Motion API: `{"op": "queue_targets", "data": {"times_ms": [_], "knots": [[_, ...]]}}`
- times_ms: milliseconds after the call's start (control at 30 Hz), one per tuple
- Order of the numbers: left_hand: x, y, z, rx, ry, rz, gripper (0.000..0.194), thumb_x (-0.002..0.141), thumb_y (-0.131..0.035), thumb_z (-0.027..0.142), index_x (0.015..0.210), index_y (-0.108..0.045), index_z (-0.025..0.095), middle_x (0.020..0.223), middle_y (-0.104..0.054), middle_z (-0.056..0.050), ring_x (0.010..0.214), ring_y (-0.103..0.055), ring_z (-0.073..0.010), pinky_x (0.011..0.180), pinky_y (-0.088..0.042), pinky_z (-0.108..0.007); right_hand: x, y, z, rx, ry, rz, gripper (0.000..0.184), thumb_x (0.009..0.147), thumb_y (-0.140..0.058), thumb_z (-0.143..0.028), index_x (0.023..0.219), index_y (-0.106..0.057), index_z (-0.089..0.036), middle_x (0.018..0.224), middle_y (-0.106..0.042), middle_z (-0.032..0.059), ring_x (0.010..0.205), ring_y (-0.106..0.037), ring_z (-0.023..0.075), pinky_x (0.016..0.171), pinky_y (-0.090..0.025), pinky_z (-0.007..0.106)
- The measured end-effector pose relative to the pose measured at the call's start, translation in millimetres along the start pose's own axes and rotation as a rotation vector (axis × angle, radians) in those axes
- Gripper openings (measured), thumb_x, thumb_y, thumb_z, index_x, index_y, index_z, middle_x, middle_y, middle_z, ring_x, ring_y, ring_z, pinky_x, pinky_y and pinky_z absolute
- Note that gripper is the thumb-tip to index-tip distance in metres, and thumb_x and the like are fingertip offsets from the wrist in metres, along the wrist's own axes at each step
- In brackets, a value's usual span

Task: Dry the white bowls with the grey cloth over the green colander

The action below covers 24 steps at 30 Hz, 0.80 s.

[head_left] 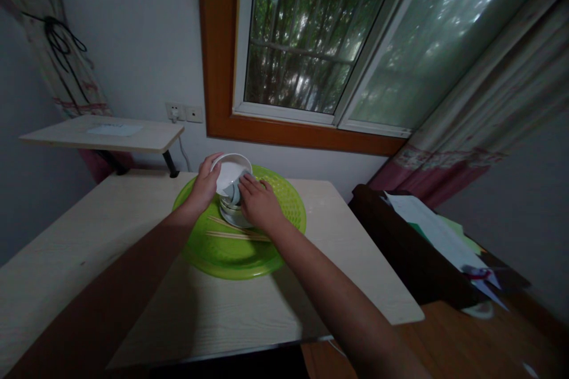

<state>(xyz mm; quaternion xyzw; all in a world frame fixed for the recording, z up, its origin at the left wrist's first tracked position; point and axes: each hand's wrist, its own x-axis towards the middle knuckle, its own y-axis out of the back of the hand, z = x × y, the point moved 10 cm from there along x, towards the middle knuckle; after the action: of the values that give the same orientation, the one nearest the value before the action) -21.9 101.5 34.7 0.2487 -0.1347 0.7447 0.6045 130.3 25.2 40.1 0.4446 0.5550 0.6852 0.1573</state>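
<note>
My left hand [207,182] grips the rim of a white bowl [229,170], tilted so that its inside faces me. A pale grey-blue cloth [233,190] is pressed to the bowl's lower right side under the closed fingers of my right hand [261,204]. Just below, several stacked bowls [231,213] stand on a round green plastic tray [240,267] with a perforated pattern. Wooden chopsticks [235,235] lie across the tray in front of the stack. My right hand partly hides the stack and the cloth.
The tray rests on a light wooden table [355,260]. A small raised shelf [106,135] with a paper [114,129] stands at the back left. Behind are wall sockets [183,112] and a window [306,41]. At right, papers [438,234] lie on a dark brown piece of furniture [400,243].
</note>
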Motion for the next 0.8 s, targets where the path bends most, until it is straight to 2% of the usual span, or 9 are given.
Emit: {"op": "queue_targets", "data": {"times_ms": [100, 200, 333, 500, 633, 800], "knots": [[1, -1.4, -1, -0.014, 0.008, -0.007, 0.043, 0.096, -0.047, 0.046, 0.132, -0.057, 0.025, 0.142, -0.059, -0.008, 0.133, -0.054, -0.0239, 0.115, -0.040, -0.041, 0, 6, 2, -0.053, -0.020, 0.035, 0.050, 0.094, -0.050, -0.017, 0.143, -0.051, -0.009, 0.155, -0.046, 0.0183, 0.151, -0.030, 0.0270, 0.122, -0.020, 0.054], [0, -1.3, -1, 0.011, 0.039, -0.012, 0.042, 0.096, -0.047, 0.046, 0.131, -0.057, 0.026, 0.142, -0.059, -0.007, 0.131, -0.055, -0.0246, 0.112, -0.043, -0.041, -1, 0, -3, -0.037, 0.016, -0.014, 0.051, 0.093, -0.050, -0.018, 0.143, -0.051, -0.009, 0.154, -0.048, 0.0179, 0.149, -0.034, 0.0278, 0.120, -0.025, 0.052], [-4, -1.2, 9, 0.048, 0.015, -0.030, 0.041, 0.097, -0.044, 0.047, 0.131, -0.056, 0.028, 0.143, -0.058, -0.007, 0.134, -0.054, -0.0242, 0.114, -0.040, -0.041, -5, -12, -14, 0.069, 0.109, -0.115, 0.061, 0.093, -0.054, -0.030, 0.150, -0.043, -0.011, 0.156, -0.047, 0.0158, 0.146, -0.040, 0.0288, 0.117, -0.032, 0.050], [-7, -1.7, 16, 0.087, 0.004, -0.041, 0.042, 0.098, -0.040, 0.047, 0.133, -0.055, 0.027, 0.144, -0.057, -0.006, 0.135, -0.052, -0.0229, 0.118, -0.037, -0.040, -6, -15, -21, 0.179, 0.164, -0.154, 0.068, 0.097, -0.053, -0.044, 0.156, -0.034, -0.016, 0.158, -0.044, 0.0130, 0.145, -0.043, 0.0267, 0.115, -0.036, 0.047], [-6, -2.4, 16, 0.085, -0.006, -0.042, 0.042, 0.098, -0.042, 0.046, 0.132, -0.056, 0.027, 0.144, -0.057, -0.006, 0.136, -0.051, -0.0228, 0.118, -0.036, -0.040, -4, -15, -16, 0.152, 0.120, -0.124, 0.061, 0.099, -0.050, -0.047, 0.153, -0.040, -0.019, 0.156, -0.048, 0.0115, 0.144, -0.044, 0.0260, 0.117, -0.034, 0.047], [-5, -7.8, 13, 0.072, 0.017, -0.087, 0.041, 0.096, -0.044, 0.047, 0.130, -0.057, 0.028, 0.143, -0.059, -0.005, 0.133, -0.054, -0.0234, 0.115, -0.040, -0.039, -1, -8, -4, 0.026, 0.022, -0.033, 0.054, 0.098, -0.054, -0.041, 0.144, -0.051, -0.014, 0.152, -0.052, 0.0151, 0.146, -0.040, 0.0277, 0.121, -0.025, 0.052]]}}
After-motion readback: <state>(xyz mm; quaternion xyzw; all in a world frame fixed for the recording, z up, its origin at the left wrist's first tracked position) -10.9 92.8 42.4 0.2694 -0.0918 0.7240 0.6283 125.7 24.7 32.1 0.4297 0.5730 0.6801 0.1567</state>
